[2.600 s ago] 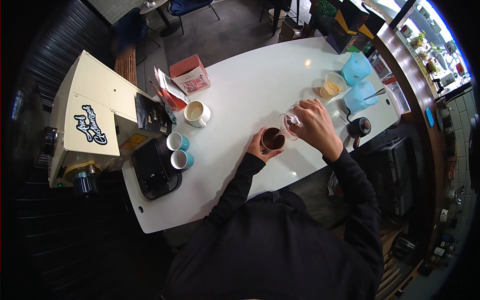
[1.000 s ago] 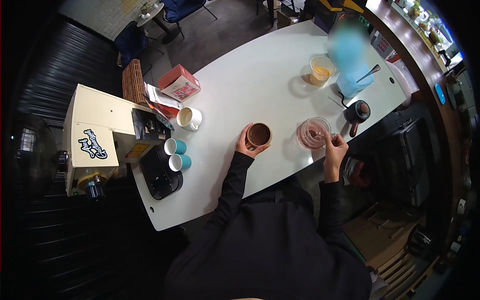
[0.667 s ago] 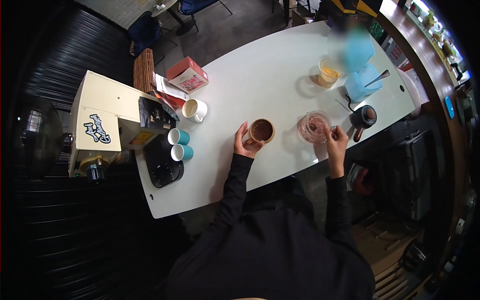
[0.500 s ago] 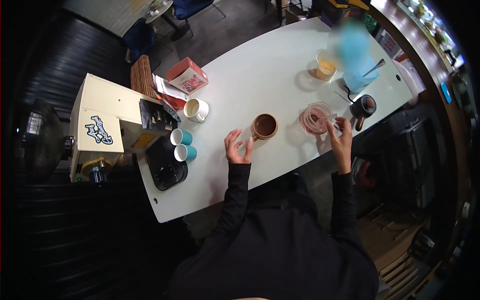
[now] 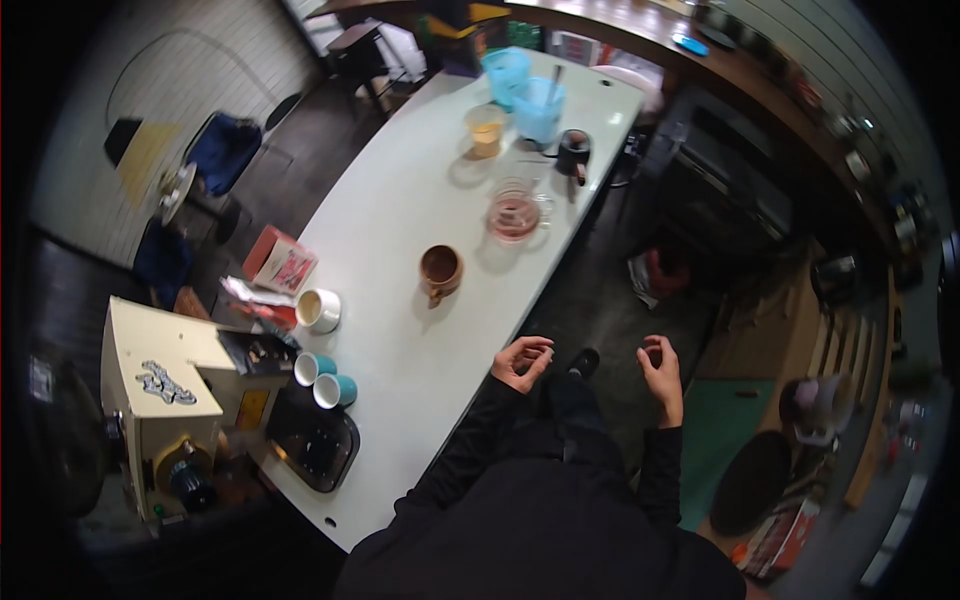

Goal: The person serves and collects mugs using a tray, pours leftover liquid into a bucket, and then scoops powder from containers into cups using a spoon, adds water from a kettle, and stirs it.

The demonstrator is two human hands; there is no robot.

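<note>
Near the table's front edge, my left hand (image 5: 523, 362) hangs with curled fingers apart and nothing held. To its right, over the floor, my right hand (image 5: 661, 372) is also empty, thumb and fingers apart. A brown mug (image 5: 441, 268) with dark contents stands on the white table (image 5: 385, 215), its handle toward me. Farther right on the table is a clear glass server (image 5: 515, 215) with a little reddish liquid. Neither hand touches them.
A cream machine (image 5: 160, 370), black tray (image 5: 318, 440), two teal cups (image 5: 334, 390), white mug (image 5: 318, 311) and red box (image 5: 279, 262) are left. A plastic cup (image 5: 484, 132), blue containers (image 5: 540, 108) and black grinder (image 5: 574, 152) stand at the far end.
The view has turned right. My left hand has let go of the brown mug and my right hand has let go of the glass server; both have drawn back from the table.
</note>
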